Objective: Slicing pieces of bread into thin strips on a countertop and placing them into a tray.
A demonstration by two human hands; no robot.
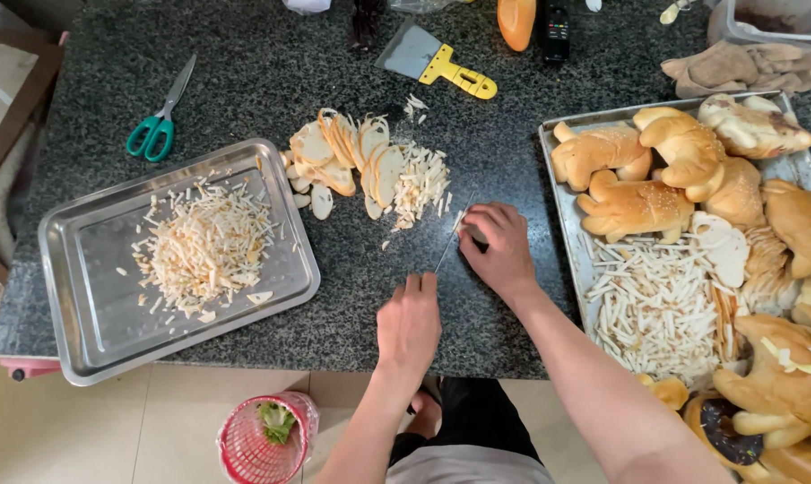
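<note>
Knife [447, 251], a thin steel blade, lies edge-down on the dark speckled tabletop [271, 63] between the two hands. The left hand [409, 324] is closed around its handle, which the fingers hide; the right hand [498, 246] is curled over the blade's far end, fingertips pressing down on a small pale piece of bread [460, 220] there, so it is bent rather than open. The blade looks stiff and light, and slick along its flat, so the handle is the safe place to take hold. The bread looks dry and brittle and would likely crumble under a hard pinch.

Just beyond lies a fan of thin oval bread slices [347, 157], tan at the crust and pale inside, beside a loose heap of cut sticks [420, 184]. To the left, a shallow steel tray [82, 314] holds a mound of similar strips. To the right, a second tray [558, 179] carries glossy golden buns, more white strips and a dark glazed ring. Further back rest green-handled scissors [157, 125], a yellow-handled scraper [432, 61] and a crumpled brown cloth [746, 64]. A red mesh basket [257, 444] stands on the floor below.
</note>
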